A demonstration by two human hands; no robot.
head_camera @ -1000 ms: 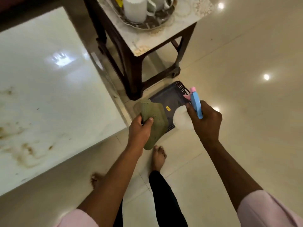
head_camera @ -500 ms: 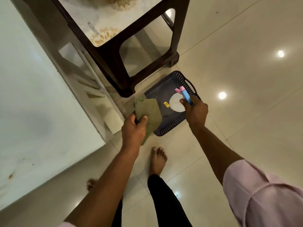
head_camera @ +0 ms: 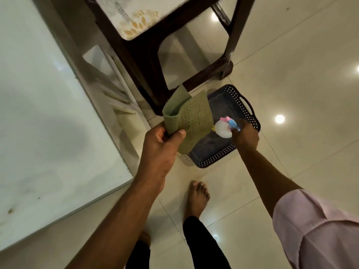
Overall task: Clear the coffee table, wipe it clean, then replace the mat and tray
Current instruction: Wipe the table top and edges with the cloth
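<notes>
Pinched between thumb and fingers, the folded green cloth [head_camera: 189, 121] hangs from my left hand [head_camera: 161, 146] above the near corner of the dark perforated basket [head_camera: 250, 115] on the floor. My right hand [head_camera: 245, 136] is curled round the spray bottle [head_camera: 225, 127], blue trigger up, and over the last second I have lowered it from waist height until it sits inside the basket; whether its base touches the bottom I cannot tell. The coffee table [head_camera: 38, 133] to my left is bare, faint stains at its near edge. I judge wiping finished and supplies being stowed; mat and tray remain, neither in view.
</notes>
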